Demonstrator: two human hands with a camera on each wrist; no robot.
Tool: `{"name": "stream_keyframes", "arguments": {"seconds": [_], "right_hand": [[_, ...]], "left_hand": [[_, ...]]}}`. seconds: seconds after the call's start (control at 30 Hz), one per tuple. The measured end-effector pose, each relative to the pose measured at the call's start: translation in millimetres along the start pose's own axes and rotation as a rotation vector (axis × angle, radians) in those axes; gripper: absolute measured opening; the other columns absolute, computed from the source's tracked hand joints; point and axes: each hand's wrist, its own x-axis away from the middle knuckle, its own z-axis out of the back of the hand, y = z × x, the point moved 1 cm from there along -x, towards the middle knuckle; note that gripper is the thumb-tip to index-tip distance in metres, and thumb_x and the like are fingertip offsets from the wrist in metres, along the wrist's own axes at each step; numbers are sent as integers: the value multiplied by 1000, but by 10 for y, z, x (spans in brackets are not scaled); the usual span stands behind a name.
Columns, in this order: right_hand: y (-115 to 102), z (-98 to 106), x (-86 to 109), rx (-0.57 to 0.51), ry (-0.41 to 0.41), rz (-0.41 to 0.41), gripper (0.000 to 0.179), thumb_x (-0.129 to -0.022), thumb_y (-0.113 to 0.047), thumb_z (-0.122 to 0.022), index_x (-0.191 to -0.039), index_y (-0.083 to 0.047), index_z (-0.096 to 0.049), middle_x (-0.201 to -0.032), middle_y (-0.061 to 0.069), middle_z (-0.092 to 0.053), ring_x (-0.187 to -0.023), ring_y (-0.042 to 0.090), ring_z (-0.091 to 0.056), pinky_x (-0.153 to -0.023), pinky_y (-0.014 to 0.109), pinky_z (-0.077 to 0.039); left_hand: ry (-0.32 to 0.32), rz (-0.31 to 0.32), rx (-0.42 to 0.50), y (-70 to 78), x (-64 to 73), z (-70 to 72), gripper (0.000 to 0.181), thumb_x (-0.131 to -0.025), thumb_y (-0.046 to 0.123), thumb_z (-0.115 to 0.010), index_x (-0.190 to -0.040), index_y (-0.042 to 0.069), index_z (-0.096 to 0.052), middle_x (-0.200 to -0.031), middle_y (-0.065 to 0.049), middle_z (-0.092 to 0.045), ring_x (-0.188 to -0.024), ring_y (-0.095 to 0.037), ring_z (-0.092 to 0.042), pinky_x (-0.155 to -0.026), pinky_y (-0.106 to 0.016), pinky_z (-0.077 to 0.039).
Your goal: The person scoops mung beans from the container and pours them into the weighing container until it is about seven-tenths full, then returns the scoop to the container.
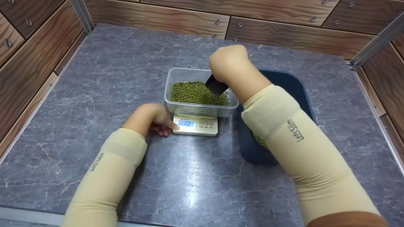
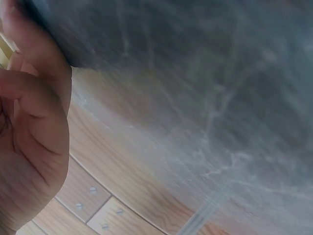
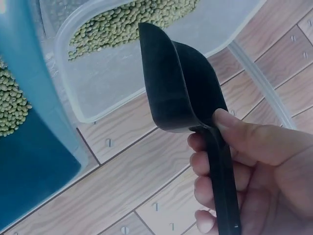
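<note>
My right hand [image 1: 228, 63] grips the handle of a black plastic scoop [image 3: 171, 88], thumb near the base of its bowl. The scoop is tilted over the right end of a clear plastic box [image 1: 202, 111]; no beans show in its bowl in the right wrist view. Green mung beans [image 1: 197, 93] lie heaped in the box. Beneath it, the front of a white kitchen scale [image 1: 208, 130] sticks out, its lit display reading 1501. At the scale's front left corner, my left hand [image 1: 154, 116] rests its thumb on the edge, other fingers beside it on the tabletop.
Right of the scale stands a dark blue bin [image 1: 257, 154] with more mung beans in it, partly hidden by my right forearm. Wood-patterned panels [image 1: 157, 22] wall in the grey marbled table [image 1: 94, 78] at the back and sides.
</note>
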Motion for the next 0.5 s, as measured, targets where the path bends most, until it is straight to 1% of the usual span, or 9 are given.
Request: {"name": "stream_keyframes", "arguments": {"seconds": [0.07, 0.13, 0.2, 0.27, 0.37, 0.5], "right_hand": [[12, 6, 14, -9, 12, 2, 14, -90, -13, -44, -89, -11, -58, -96, 9, -59, -80, 22, -54, -71, 45, -49], [63, 14, 40, -28, 18, 11, 13, -87, -11, -45, -88, -9, -58, -96, 10, -60, -80, 23, -54, -69, 45, -49], [144, 20, 80, -48, 22, 41, 9, -84, -10, -50, -87, -7, -58, -95, 12, -60, -79, 24, -54, -68, 45, -49], [243, 28, 134, -72, 11, 83, 9, -84, -12, -55, -86, -4, -58, -93, 13, -60, -77, 25, -54, -68, 45, -49], [420, 33, 233, -107, 6, 146, 17, -83, -18, -63, -83, -1, -60, -85, 12, -60, -72, 25, -53, -67, 42, -47], [679, 30, 370, -166, 10, 161, 19, -84, -20, -64, -79, -2, -61, -74, 8, -58, -63, 21, -50, -60, 36, -43]], "left_hand": [[0, -2, -2, -3, -2, 0, 34, -85, 42, -61, -75, 9, -62, -63, 3, -61, -54, -6, -56, -55, -18, -47], [1, -1, 5, 1, 2, -2, 34, -85, 42, -61, -75, 9, -62, -63, 3, -60, -54, -6, -56, -56, -18, -47], [2, -1, 7, 4, 6, -4, 35, -85, 42, -61, -74, 9, -62, -62, 4, -60, -55, -5, -56, -57, -18, -47], [2, 2, 7, 8, 15, -7, 35, -85, 42, -61, -75, 9, -62, -63, 3, -61, -55, -6, -57, -58, -19, -47], [5, 0, 3, 11, 27, -10, 35, -85, 43, -61, -75, 9, -63, -63, 3, -61, -55, -6, -57, -57, -19, -47], [9, -2, 8, 2, 34, -13, 35, -85, 42, -62, -75, 8, -63, -63, 3, -61, -55, -6, -57, -58, -19, -48]]}}
